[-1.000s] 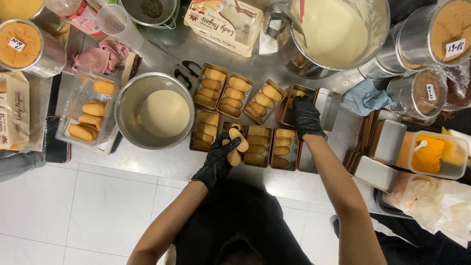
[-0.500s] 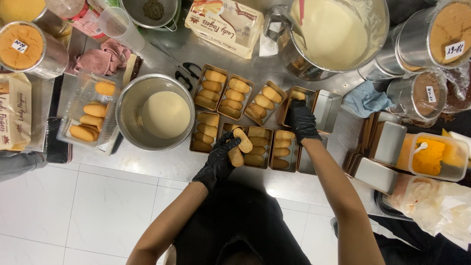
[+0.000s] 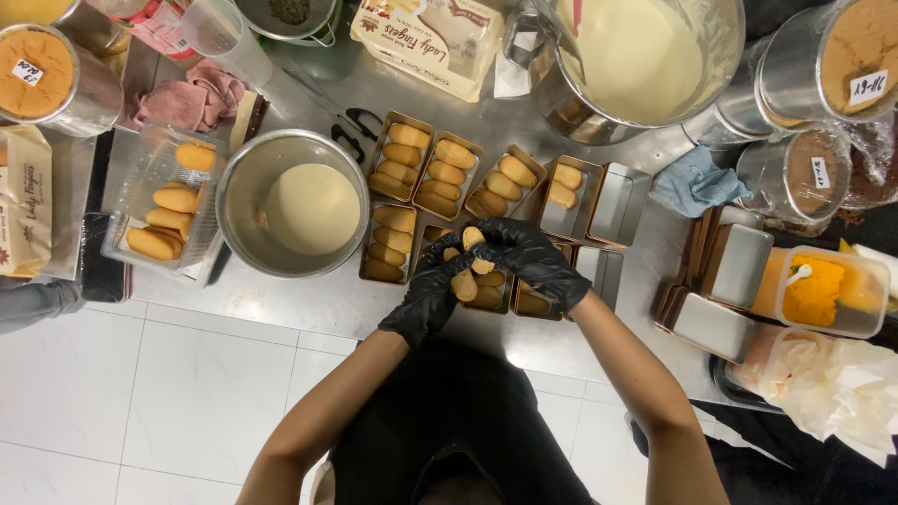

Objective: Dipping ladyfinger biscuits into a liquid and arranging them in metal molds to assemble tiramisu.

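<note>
Both black-gloved hands meet over the small rectangular tins at the counter's near edge: the left hand (image 3: 432, 295) pinches a ladyfinger biscuit (image 3: 464, 283), and the right hand (image 3: 528, 260) curls around the top of another biscuit (image 3: 473, 238) just above it, the two biscuits touching. Beyond lie more filled tins (image 3: 443, 174). Left of them sits a steel bowl of pale cream (image 3: 292, 203), then a clear tray of biscuits (image 3: 165, 210). Farthest back stands a large pot of cream (image 3: 636, 56).

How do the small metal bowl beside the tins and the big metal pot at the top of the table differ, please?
The small metal bowl is shallow, with a low pool of pale cream; the big metal pot is wider, deeper and nearly full. The bowl holds no utensil; a handle stands in the pot. Both are round, steel and hold similar cream.
</note>
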